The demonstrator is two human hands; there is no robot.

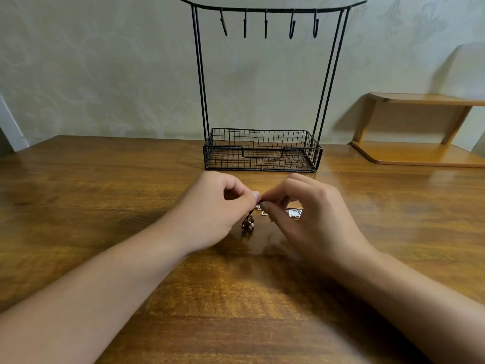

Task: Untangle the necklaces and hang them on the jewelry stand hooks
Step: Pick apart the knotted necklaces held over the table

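Note:
A black wire jewelry stand (262, 151) stands at the back of the wooden table, with a mesh basket at its base and several bare hooks (265, 22) on its top bar. In front of it lies a small tangle of necklaces (249, 222): dark cord with pale beads and small metal pendants. My left hand (217, 208) and my right hand (309, 216) meet above the tangle, and each pinches the cord between thumb and fingertips. Part of the tangle is hidden under my right hand, where a small square pendant (295, 213) shows.
The wooden table (105, 206) reaches to a pale wall behind. A light wooden two-tier corner shelf (420, 151) sits at the back right of the table.

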